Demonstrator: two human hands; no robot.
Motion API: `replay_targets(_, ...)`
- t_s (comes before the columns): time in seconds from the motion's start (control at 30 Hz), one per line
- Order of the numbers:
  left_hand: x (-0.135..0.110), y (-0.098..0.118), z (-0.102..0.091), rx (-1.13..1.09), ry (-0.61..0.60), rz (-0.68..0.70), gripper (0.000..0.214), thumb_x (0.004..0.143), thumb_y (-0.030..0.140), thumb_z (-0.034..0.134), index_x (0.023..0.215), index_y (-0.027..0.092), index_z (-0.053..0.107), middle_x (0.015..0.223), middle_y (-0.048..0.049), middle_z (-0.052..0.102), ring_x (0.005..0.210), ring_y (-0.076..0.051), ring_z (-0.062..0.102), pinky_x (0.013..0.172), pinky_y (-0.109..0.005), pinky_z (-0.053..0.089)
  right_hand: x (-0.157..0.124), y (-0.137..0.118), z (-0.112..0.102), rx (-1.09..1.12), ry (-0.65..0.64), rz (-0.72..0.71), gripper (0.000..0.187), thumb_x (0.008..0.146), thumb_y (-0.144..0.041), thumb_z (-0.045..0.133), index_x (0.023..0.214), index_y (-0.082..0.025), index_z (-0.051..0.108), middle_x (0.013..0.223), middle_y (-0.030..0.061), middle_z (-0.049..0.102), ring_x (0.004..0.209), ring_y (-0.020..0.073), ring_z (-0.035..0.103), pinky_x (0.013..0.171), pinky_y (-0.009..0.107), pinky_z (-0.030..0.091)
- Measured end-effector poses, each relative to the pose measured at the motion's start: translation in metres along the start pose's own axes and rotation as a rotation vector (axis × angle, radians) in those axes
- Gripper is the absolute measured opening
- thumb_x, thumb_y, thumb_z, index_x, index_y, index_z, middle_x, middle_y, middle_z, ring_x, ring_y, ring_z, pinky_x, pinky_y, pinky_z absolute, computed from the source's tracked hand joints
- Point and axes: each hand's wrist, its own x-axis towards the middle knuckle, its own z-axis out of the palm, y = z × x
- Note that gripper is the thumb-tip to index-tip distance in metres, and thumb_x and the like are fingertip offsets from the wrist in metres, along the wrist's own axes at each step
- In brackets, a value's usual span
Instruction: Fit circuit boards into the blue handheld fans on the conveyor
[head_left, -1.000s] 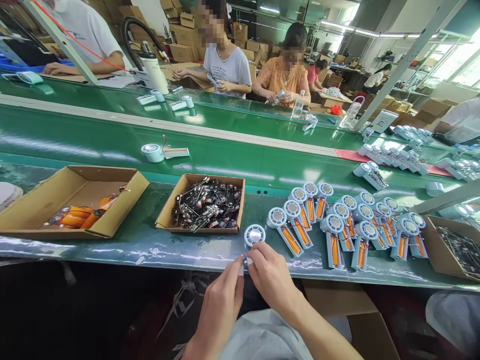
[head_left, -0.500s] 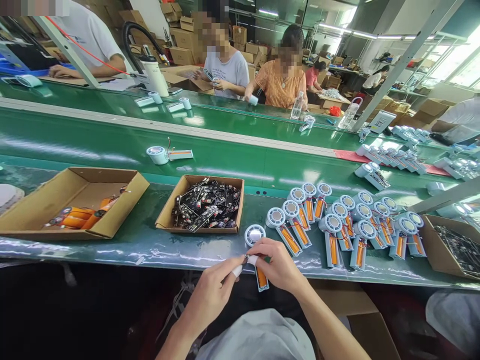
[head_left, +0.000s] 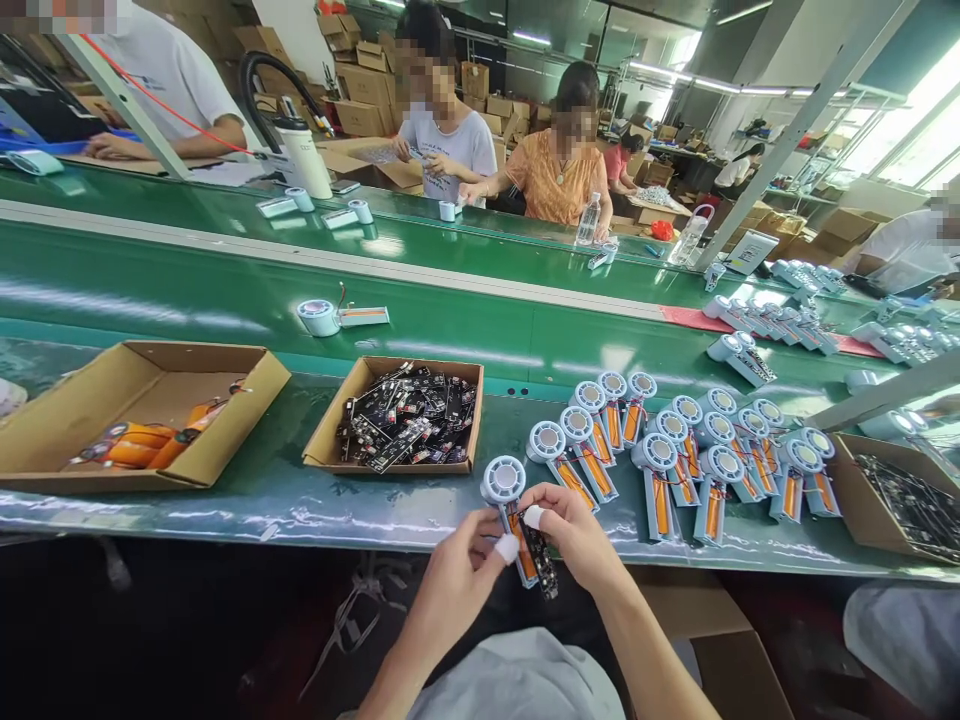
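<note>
A light-blue handheld fan (head_left: 504, 480) lies in front of me, its round head on the bench and its open handle pointing toward me over the edge. An orange battery (head_left: 524, 562) shows inside that handle. On the handle's left side, my left hand (head_left: 466, 572) is closed with thumb and fingers gripping it near the neck. My right hand (head_left: 574, 530) pinches a narrow black circuit board (head_left: 541, 562), held slanted along the handle's right side. White covers wrap fingertips on both hands. Whether wires join board and fan is hidden.
Several similar fans (head_left: 658, 452) stand grouped right of my hands. A carton of circuit boards (head_left: 477, 425) and one with orange batteries (head_left: 247, 410) are to the left; another board carton (head_left: 862, 490) is far right. Beyond runs a green conveyor (head_left: 450, 290), with co-workers opposite.
The circuit board now lies lengthwise beside the fan handle in my right hand. My left hand has moved to the handle. Across the conveyor, a co-worker's hand has shifted left with a fan.
</note>
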Motion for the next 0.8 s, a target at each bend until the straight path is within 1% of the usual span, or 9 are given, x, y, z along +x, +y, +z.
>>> replay_targets(0.07,0.011,-0.003,0.006,-0.062,-0.059,-0.055,0.035,0.074,0.041,0.072,0.1,0.018,0.068,0.09,-0.0086,0.077,0.074,-0.024,0.072,0.066,-0.036,0.059,-0.003,0.002,0.001,0.044,-0.03,-0.01,0.013,0.074,-0.031,0.062,0.079,-0.019,0.063,0.066,-0.0027,0.058,0.057,0.0115,0.05,0.058,0.023,0.041)
replay_targets(0.17,0.017,0.0,0.009,-0.15,-0.16,-0.063,0.034,0.071,0.041,0.073,0.094,0.017,0.069,0.093,-0.0105,0.078,0.088,-0.027,0.074,0.082,-0.04,0.059,-0.011,0.003,0.004,0.016,-0.107,-0.055,0.015,0.075,-0.032,0.067,0.08,-0.018,0.063,0.071,-0.0011,0.059,0.064,0.0126,0.052,0.063,0.024,0.043)
replay_targets(0.23,0.015,0.003,0.011,-0.243,-0.194,-0.074,0.036,0.072,0.04,0.071,0.099,0.017,0.068,0.1,-0.0109,0.078,0.097,-0.027,0.073,0.091,-0.042,0.056,-0.016,0.003,0.004,0.011,-0.141,-0.085,0.019,0.076,-0.033,0.072,0.084,-0.019,0.063,0.075,-0.0001,0.059,0.067,0.0131,0.052,0.063,0.024,0.044)
replay_targets(0.3,0.01,0.005,0.015,-0.342,-0.152,-0.1,0.036,0.075,0.038,0.067,0.105,0.019,0.065,0.108,-0.0108,0.076,0.103,-0.028,0.072,0.092,-0.042,0.056,-0.019,0.004,0.003,0.018,-0.124,-0.127,0.025,0.076,-0.034,0.076,0.09,-0.019,0.062,0.081,0.001,0.059,0.071,0.0138,0.054,0.065,0.025,0.046)
replay_targets(0.4,0.006,0.004,0.023,-0.39,-0.012,-0.113,0.036,0.081,0.035,0.059,0.114,0.02,0.059,0.119,-0.01,0.073,0.114,-0.027,0.067,0.098,-0.041,0.052,-0.019,0.007,0.0,0.053,-0.026,-0.171,0.03,0.075,-0.037,0.08,0.094,-0.02,0.062,0.087,0.0022,0.062,0.079,0.0154,0.058,0.073,0.028,0.05)
replay_targets(0.47,0.005,0.003,0.026,-0.373,0.038,-0.098,0.034,0.086,0.035,0.053,0.116,0.02,0.056,0.122,-0.0094,0.071,0.119,-0.026,0.065,0.101,-0.04,0.05,-0.017,0.01,-0.002,0.101,0.03,-0.16,0.032,0.074,-0.038,0.081,0.093,-0.021,0.062,0.086,0.0015,0.062,0.076,0.0149,0.058,0.069,0.026,0.049)
replay_targets(0.6,0.005,0.004,0.026,-0.29,0.0,-0.018,0.038,0.089,0.045,0.055,0.117,0.019,0.054,0.123,-0.01,0.07,0.122,-0.027,0.063,0.1,-0.038,0.049,-0.013,0.011,-0.006,0.132,0.052,-0.131,0.036,0.071,-0.038,0.08,0.097,-0.021,0.061,0.087,0.0016,0.062,0.072,0.0142,0.056,0.058,0.022,0.046)
replay_targets(0.7,0.005,0.008,0.024,-0.195,0.025,0.023,0.039,0.089,0.049,0.057,0.115,0.02,0.053,0.119,-0.0112,0.07,0.114,-0.027,0.066,0.097,-0.039,0.05,-0.013,0.006,-0.007,-0.028,0.086,-0.157,0.036,0.076,-0.035,0.074,0.106,-0.021,0.059,0.09,0.0029,0.063,0.074,0.0155,0.058,0.06,0.024,0.047)
replay_targets(0.8,0.005,0.011,0.021,-0.136,0.106,0.035,0.037,0.092,0.05,0.053,0.114,0.021,0.053,0.116,-0.0116,0.07,0.105,-0.027,0.068,0.092,-0.04,0.052,-0.016,-0.003,-0.009,-0.433,0.203,-0.251,0.031,0.085,-0.028,0.063,0.115,-0.022,0.057,0.093,0.0038,0.067,0.079,0.0173,0.062,0.07,0.028,0.049)
